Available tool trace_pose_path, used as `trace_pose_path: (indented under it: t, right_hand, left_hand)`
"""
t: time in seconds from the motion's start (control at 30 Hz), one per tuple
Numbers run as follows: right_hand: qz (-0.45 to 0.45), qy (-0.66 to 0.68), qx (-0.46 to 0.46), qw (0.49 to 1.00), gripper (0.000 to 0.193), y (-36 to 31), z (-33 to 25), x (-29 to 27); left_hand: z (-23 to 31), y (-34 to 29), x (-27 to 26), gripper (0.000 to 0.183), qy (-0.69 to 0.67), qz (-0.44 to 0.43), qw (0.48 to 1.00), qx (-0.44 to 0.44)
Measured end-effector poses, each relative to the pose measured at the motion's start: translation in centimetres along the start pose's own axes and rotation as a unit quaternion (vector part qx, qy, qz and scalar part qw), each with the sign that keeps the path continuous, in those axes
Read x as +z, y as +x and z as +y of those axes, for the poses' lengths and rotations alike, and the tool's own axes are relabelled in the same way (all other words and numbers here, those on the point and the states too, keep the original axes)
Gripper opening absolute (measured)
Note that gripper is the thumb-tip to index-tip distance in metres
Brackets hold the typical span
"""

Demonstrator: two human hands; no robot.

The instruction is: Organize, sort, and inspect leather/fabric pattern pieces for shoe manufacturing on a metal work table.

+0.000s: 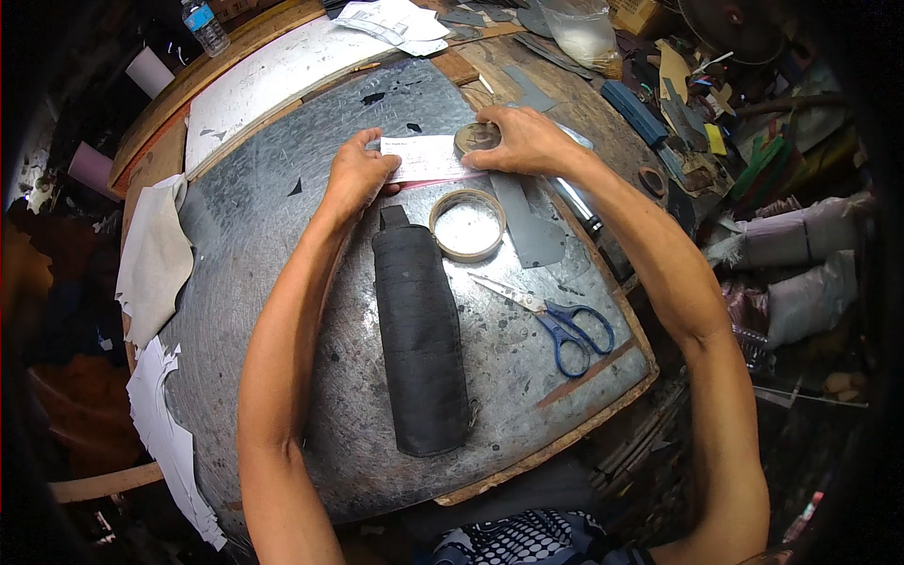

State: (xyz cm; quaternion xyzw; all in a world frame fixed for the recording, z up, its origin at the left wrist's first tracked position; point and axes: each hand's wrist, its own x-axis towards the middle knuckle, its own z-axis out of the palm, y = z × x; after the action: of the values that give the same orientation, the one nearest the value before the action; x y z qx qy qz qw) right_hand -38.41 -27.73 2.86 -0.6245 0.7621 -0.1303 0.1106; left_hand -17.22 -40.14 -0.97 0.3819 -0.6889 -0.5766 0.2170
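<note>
My left hand [360,171] pinches the left end of a white printed paper slip [424,157], which has a pink sheet showing beneath its lower edge. At the slip's right end my right hand [527,141] is closed around a round, flat, dark brownish disc [476,139]; its exact kind does not show. Just below the slip stands a roll of tape [468,254]. A long black padded fabric pouch [419,339] lies below my left hand. To its right are scissors with blue handles [572,334], blades apart.
The work surface is a worn metal-topped table [254,273]. Grey leather-like scraps [532,231] lie right of the tape, beside a metal tube [576,202]. White sheets [168,424] hang over the left edge. A water bottle [205,26] and clutter line the far side.
</note>
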Motion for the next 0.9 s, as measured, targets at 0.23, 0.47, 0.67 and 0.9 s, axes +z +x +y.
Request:
trace_pose_path:
  t: [0.23,0.47,0.67,0.9]
  right_hand:
    - [-0.006,0.018,0.008,1.000,0.086,-0.2,-0.3,-0.2]
    - [0.016,-0.018,-0.004,1.000,0.083,-0.7,-0.6,0.7]
    - [0.022,0.000,-0.007,1.000,0.083,-0.8,-0.2,1.3]
    - [-0.010,0.068,-0.020,0.997,0.088,-1.1,2.1,0.3]
  left_hand:
    - [-0.2,0.0,-0.1,0.065,0.003,-0.001,1.000,-0.001]
    - [-0.6,0.4,0.0,0.064,-0.020,0.009,1.000,0.012]
    - [-0.4,0.4,-0.6,0.065,-0.014,0.003,1.000,-0.007]
    - [-0.5,-0.5,-1.3,0.072,0.015,0.005,1.000,0.001]
